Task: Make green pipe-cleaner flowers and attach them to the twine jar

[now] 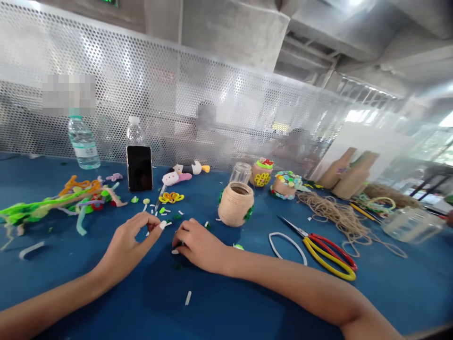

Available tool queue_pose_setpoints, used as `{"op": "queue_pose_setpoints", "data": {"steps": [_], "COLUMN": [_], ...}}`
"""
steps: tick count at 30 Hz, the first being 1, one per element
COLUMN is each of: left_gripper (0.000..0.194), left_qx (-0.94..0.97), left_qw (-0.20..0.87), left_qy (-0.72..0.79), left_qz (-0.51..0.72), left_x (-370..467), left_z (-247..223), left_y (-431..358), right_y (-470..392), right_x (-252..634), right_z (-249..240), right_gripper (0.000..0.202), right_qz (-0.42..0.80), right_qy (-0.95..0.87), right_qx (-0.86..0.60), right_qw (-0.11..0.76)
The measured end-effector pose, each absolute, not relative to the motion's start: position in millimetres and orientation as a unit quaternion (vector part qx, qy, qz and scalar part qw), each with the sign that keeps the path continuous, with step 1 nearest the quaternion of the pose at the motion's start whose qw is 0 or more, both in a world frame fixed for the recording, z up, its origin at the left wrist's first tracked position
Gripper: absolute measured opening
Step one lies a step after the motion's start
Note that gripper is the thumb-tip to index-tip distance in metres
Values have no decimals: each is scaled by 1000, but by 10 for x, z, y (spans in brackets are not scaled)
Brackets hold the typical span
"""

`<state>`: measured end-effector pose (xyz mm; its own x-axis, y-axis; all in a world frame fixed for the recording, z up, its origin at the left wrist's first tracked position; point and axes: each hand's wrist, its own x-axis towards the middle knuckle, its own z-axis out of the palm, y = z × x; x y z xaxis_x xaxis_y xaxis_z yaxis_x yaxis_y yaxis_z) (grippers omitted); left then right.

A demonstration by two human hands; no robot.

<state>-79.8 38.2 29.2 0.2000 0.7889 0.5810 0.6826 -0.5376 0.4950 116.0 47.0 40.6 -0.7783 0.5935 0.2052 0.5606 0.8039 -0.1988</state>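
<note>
My left hand (pixel 132 241) is closed, thumb and forefinger pinched together just above the blue table. What sits in that pinch, if anything, is too small to name; a white scrap (pixel 168 223) shows at the fingertips. Close by on the right, my right hand (pixel 200 243) rests low with its fingers curled in toward the thumb, hiding whatever they hold. Small white strips and dark green bits lie around both hands. Behind my right hand stands a twine-wrapped jar (pixel 231 210), upright, with green fuzzy decoration (pixel 249 213) on its side.
Scissors (pixel 318 248) with red and yellow handles lie right of a bent white pipe cleaner (pixel 283 236). Farther right are loose twine (pixel 332 215) and a glass jar (pixel 410 224). On the left, coloured pipe cleaners (pixel 63 200), a phone (pixel 139 168) and a water bottle (pixel 84 146).
</note>
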Motion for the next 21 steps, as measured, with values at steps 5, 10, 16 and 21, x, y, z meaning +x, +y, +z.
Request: {"op": "queue_pose_setpoints", "data": {"steps": [5, 10, 16, 21], "left_gripper": [23, 22, 7, 9], "left_qx": [765, 795, 813, 814], "left_qw": [61, 48, 25, 25], "left_qy": [483, 452, 395, 367], "left_qz": [422, 403, 427, 450], "left_x": [-803, -752, -729, -651], "left_z": [299, 247, 224, 224], "left_y": [397, 360, 368, 482], "right_y": [486, 495, 536, 567], "right_x": [1143, 1166, 1223, 1274], "right_z": [427, 439, 447, 392], "right_gripper": [9, 22, 11, 8], "right_qz": [114, 142, 127, 120], "right_qy": [-926, -913, -920, -913], "right_qx": [-327, -346, -346, -372], "right_qw": [149, 164, 131, 117]}}
